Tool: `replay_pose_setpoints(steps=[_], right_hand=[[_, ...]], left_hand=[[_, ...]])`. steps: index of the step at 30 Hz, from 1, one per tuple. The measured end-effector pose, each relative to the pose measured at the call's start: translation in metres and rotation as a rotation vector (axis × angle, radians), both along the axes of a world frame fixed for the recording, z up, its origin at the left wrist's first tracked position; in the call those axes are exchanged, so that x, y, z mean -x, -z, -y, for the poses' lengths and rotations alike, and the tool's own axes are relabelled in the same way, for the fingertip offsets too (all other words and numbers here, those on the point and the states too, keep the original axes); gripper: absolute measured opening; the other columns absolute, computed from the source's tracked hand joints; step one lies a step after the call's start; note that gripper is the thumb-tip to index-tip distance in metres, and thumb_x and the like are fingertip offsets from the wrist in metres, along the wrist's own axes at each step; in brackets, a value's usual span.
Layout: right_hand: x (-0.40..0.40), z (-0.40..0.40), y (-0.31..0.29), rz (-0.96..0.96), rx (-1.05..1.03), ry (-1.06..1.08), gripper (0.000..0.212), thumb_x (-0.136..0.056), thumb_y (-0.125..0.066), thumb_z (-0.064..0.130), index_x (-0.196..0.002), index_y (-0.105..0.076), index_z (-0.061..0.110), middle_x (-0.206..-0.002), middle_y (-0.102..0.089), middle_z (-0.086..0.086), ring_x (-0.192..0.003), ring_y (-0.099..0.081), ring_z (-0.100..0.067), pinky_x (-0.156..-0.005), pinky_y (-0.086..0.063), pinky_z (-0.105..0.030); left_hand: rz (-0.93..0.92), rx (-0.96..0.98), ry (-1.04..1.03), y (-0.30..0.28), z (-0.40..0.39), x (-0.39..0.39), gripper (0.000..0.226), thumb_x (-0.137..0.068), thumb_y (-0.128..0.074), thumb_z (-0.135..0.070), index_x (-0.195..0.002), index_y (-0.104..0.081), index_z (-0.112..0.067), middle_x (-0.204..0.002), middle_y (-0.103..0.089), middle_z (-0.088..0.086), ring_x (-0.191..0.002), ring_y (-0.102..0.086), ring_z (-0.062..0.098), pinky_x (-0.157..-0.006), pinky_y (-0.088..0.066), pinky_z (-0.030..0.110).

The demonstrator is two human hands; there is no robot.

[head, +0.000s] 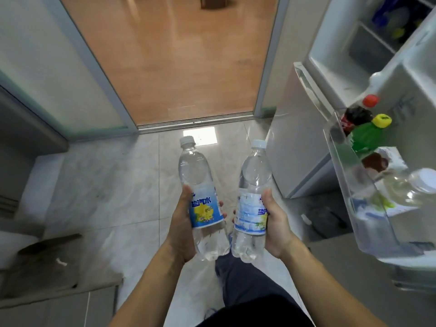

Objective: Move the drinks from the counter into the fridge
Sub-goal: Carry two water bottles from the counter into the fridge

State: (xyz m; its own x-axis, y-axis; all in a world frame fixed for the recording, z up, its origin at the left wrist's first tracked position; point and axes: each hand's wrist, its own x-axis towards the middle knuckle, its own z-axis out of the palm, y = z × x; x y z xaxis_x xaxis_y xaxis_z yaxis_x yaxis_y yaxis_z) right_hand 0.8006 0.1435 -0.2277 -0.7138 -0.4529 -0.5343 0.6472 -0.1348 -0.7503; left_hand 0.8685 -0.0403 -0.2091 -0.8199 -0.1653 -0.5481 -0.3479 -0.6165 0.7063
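1. While the person stands on the tiled floor (pixel 106 185) facing a doorway, each hand carries one clear drink bottle with a blue label, both upright and close together but apart.
2. The left hand (pixel 181 230) has its grip curled round the left bottle (pixel 200 199) at the label, thumb on the near side and fingertips showing past the far edge.
3. The right hand (pixel 276 225) holds the right bottle (pixel 253 199) the same way, thumb pressed along the label.
4. The fridge (pixel 295 142) stands open to the right; its door shelf (pixel 342 166) already holds a red-capped dark bottle (pixel 358 112), a green bottle with a yellow cap (pixel 368 133) and a clear bottle (pixel 410 187), with something brown between them.
5. Judged from here, the shelf looks crowded, so a bottle pushed in could knock a neighbour over or catch on the clear front rail.
6. Both hands being full, neither is free to steady the door or shift things; setting both in at once risks a slip from smooth plastic.
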Motion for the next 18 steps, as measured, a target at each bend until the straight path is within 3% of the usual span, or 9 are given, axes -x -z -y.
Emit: replay_pose_setpoints(steps=[4, 8, 12, 16, 18], right_hand=[[0.073, 0.03, -0.002, 0.011, 0.036, 0.015, 0.066, -0.076, -0.045, 0.07, -0.105, -0.077, 0.02, -0.109, -0.074, -0.016, -0.096, -0.073, -0.03, -0.078, -0.06, -0.039], [0.148, 0.052, -0.013, -0.003, 0.033, 0.033, 0.077, -0.079, -0.042, 0.07, -0.127, -0.063, 0.014, -0.123, -0.068, -0.018, -0.114, -0.065, -0.039, -0.101, -0.05, -0.053], [0.215, 0.061, -0.021, -0.045, 0.009, 0.061, 0.063, -0.082, -0.041, 0.069, -0.115, -0.073, 0.025, -0.114, -0.073, -0.012, -0.105, -0.07, -0.032, -0.097, -0.053, -0.049], [0.269, 0.066, -0.022, -0.04, -0.005, 0.145, 0.072, -0.081, -0.043, 0.069, -0.122, -0.066, 0.015, -0.107, -0.073, -0.012, -0.099, -0.071, -0.029, -0.093, -0.053, -0.046], [0.292, 0.068, -0.02, -0.053, -0.012, 0.196, 0.069, -0.081, -0.044, 0.069, -0.118, -0.07, 0.018, -0.108, -0.073, -0.013, -0.1, -0.07, -0.029, -0.096, -0.053, -0.047]], left_hand=[[0.047, 0.086, -0.03, -0.007, 0.028, 0.069, 0.066, -0.071, -0.048, -0.071, -0.099, -0.076, -0.019, -0.095, -0.074, 0.012, -0.081, -0.073, 0.028, -0.07, -0.059, 0.041], [0.062, 0.097, -0.027, -0.019, 0.051, 0.141, 0.072, -0.068, -0.048, -0.071, -0.108, -0.07, -0.015, -0.093, -0.074, 0.011, -0.079, -0.073, 0.027, -0.071, -0.057, 0.041], [0.051, 0.102, 0.007, -0.027, 0.063, 0.211, 0.072, -0.071, -0.045, -0.07, -0.112, -0.068, -0.016, -0.094, -0.075, 0.011, -0.08, -0.073, 0.027, -0.067, -0.059, 0.04], [0.04, 0.136, 0.093, -0.031, 0.068, 0.28, 0.067, -0.073, -0.049, -0.072, -0.104, -0.073, -0.017, -0.094, -0.075, 0.01, -0.081, -0.073, 0.027, -0.066, -0.059, 0.039], [0.023, 0.149, 0.145, -0.028, 0.072, 0.315, 0.064, -0.073, -0.051, -0.074, -0.095, -0.078, -0.021, -0.093, -0.075, 0.009, -0.082, -0.073, 0.026, -0.068, -0.058, 0.039]])
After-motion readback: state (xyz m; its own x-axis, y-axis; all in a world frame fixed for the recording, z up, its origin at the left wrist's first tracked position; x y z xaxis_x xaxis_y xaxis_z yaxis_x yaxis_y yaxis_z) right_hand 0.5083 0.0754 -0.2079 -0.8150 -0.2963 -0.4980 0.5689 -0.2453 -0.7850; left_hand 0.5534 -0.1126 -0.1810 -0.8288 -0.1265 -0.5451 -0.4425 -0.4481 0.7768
